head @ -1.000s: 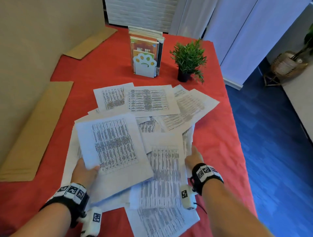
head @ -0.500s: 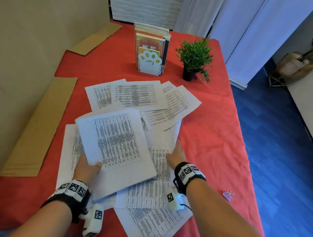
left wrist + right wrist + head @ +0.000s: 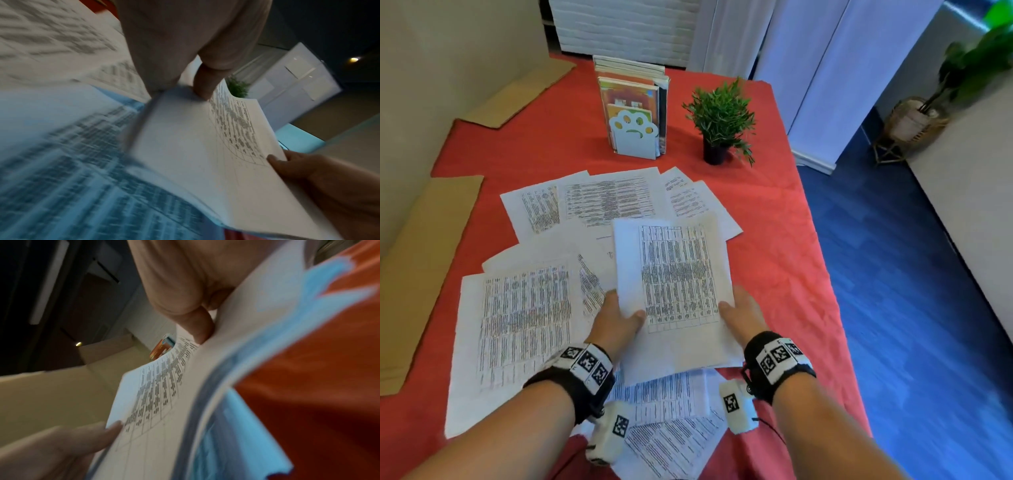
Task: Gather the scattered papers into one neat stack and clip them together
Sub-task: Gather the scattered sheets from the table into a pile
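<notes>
A gathered stack of printed sheets (image 3: 674, 291) is lifted above the red table near its front. My left hand (image 3: 616, 320) grips the stack's left edge, thumb on top, and the same grip shows in the left wrist view as the stack (image 3: 205, 146) with the left hand (image 3: 185, 68) over it. My right hand (image 3: 739, 315) grips the right edge, also seen in the right wrist view as the right hand (image 3: 185, 296) on the stack (image 3: 164, 402). Loose sheets (image 3: 524, 318) lie to the left, more sheets (image 3: 606, 202) lie behind, and others (image 3: 674, 442) lie under my wrists.
A paw-shaped bookend with books (image 3: 633, 113) and a small potted plant (image 3: 719, 120) stand at the back of the red tablecloth (image 3: 784, 253). Cardboard strips (image 3: 421, 260) lie along the left edge. The table's right edge drops to a blue floor (image 3: 911, 308).
My left hand has carried the stack to the right, and my right hand has left the sheets on the table and taken hold of the stack's right edge. The head view shifted left.
</notes>
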A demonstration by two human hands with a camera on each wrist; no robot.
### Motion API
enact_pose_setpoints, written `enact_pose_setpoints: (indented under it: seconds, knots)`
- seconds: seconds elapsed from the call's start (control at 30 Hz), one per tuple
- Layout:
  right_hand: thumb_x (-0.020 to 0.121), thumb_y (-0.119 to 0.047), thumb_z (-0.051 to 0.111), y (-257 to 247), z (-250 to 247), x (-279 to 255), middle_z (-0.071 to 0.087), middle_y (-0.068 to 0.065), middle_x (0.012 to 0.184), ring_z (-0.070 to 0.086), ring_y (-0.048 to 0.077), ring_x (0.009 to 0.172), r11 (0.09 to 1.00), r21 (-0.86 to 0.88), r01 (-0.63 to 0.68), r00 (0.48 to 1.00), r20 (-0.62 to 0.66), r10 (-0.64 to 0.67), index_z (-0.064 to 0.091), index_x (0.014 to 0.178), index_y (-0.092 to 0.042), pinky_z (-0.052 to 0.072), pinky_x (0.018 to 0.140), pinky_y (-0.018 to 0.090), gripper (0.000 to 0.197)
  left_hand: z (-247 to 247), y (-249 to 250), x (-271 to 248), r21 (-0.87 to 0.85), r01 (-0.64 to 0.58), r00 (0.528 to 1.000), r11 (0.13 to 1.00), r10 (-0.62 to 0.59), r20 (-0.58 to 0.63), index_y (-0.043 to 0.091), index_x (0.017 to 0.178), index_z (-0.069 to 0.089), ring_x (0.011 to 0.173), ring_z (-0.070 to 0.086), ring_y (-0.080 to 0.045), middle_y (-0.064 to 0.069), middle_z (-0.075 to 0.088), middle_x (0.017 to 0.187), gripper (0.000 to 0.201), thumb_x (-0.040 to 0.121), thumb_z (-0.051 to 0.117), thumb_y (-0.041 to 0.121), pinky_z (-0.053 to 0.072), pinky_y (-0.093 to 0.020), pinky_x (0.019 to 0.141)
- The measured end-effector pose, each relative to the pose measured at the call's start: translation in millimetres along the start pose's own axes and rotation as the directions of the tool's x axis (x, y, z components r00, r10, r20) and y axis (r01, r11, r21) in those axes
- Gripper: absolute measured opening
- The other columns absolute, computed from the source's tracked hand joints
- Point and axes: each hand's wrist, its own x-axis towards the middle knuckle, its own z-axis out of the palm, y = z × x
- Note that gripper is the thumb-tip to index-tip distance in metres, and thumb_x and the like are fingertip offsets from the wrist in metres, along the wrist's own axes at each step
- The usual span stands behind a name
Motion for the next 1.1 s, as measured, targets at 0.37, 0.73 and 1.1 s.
enact_pose_setpoints:
  seconds: [0.37, 0.73, 1.1]
  knots:
    - [0.087, -0.007, 0.049, 71.7, -144.8, 62.1, 0.063, 0.015, 0.114, 0.059, 0.033, 0.099, 0.969, -0.171, -0.176, 0.952, -0.280, 0.123, 0.046, 0.134, -0.012, 0.048, 0.088, 0.038, 0.048, 41.0, 9.8, -18.3, 0.247, -0.064, 0.996, 0.967, 0.047, 0.077, 0.027, 0.144, 0.031, 0.139, 0.031, -0.022, 0.001, 0.026, 0.154, 0.055, 0.094, 0.054, 0.022, 0.030, -0.041, 0.111]
    - [0.080, -0.001, 0.051, 54.6, -120.4, 68.9, 0.042, 0.014, 0.132, 0.043, 0.037, 0.119, 0.789, -0.562, -0.249, 0.917, -0.398, 0.006, 0.046, 0.127, -0.015, 0.040, 0.098, 0.049, 0.050, 4.9, -19.9, -21.9, 0.323, 0.055, 0.986, 0.945, 0.000, -0.167, 0.023, 0.146, 0.027, 0.124, 0.046, -0.031, -0.006, 0.021, 0.154, 0.064, 0.090, 0.057, 0.015, 0.048, -0.044, 0.096]
    - [0.090, -0.018, 0.050, 28.0, 29.6, 5.1, 0.068, 0.013, 0.101, 0.060, 0.029, 0.092, 0.923, -0.383, 0.047, 0.998, 0.051, -0.030, 0.066, 0.097, -0.005, 0.047, 0.079, 0.030, 0.022, -94.7, -61.1, 1.6, 0.446, 0.328, 0.867, 0.833, -0.078, -0.492, 0.013, 0.143, 0.034, 0.139, 0.029, -0.035, -0.014, 0.030, 0.153, 0.067, 0.082, 0.060, 0.015, 0.029, -0.051, 0.112]
